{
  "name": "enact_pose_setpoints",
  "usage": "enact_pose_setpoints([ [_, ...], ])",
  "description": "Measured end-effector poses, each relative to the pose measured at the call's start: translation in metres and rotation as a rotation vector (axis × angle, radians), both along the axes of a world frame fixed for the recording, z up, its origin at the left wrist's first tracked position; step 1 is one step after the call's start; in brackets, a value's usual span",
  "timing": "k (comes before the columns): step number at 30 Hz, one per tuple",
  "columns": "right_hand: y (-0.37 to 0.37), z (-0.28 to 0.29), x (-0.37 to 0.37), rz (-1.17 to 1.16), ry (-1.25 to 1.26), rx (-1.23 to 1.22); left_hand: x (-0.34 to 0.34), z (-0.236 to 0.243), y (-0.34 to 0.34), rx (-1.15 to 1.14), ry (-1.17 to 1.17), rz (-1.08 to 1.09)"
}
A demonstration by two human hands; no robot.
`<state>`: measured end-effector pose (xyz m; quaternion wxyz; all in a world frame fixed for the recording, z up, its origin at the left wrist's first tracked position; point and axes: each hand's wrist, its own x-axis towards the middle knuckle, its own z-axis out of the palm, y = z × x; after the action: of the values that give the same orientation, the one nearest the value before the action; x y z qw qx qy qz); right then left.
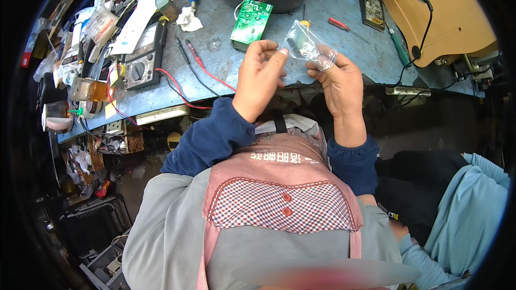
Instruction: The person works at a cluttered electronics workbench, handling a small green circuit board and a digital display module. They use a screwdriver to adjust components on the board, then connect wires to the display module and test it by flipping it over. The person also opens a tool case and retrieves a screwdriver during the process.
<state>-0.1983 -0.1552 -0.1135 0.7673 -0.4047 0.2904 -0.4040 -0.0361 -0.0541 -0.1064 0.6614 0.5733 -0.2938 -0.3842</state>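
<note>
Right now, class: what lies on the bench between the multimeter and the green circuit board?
In the head view, between the multimeter and the green circuit board lie its red and black test probes with trailing leads, plus a crumpled white scrap.

A green circuit board (251, 20) lies at twelve o'clock on the blue-grey bench (349, 48), with red and black probe leads (201, 72) at ten. At six, a pink apron (282, 193) has a red-and-white checked panel over navy sleeves (215, 134).

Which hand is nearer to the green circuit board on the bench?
The left hand. It is raised just below the green circuit board, fingers pinched together. The right hand is further right, holding a small clear plastic bag.
</note>
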Motion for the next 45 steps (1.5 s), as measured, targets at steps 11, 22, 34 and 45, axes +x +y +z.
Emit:
enact_pose_setpoints([
  [11, -0.005, -0.005, -0.007, 0.124, 0.162, -0.12, 0.014, 0.004, -0.015, 0.022, 0.279, -0.188],
  [22, -0.01, 0.002, -0.01, 0.226, 0.229, -0.141, 0.007, 0.0, -0.018, 0.018, 0.227, -0.122],
  [34, -0.001, -0.001, -0.002, 0.123, 0.211, -0.137, -0.006, -0.005, -0.021, -0.125, 0.277, -0.145],
  [45, -0.002, -0.013, 0.0, 0.104, 0.099, -0.165, -0.004, -0.008, -0.011, -0.165, 0.277, -0.147],
])
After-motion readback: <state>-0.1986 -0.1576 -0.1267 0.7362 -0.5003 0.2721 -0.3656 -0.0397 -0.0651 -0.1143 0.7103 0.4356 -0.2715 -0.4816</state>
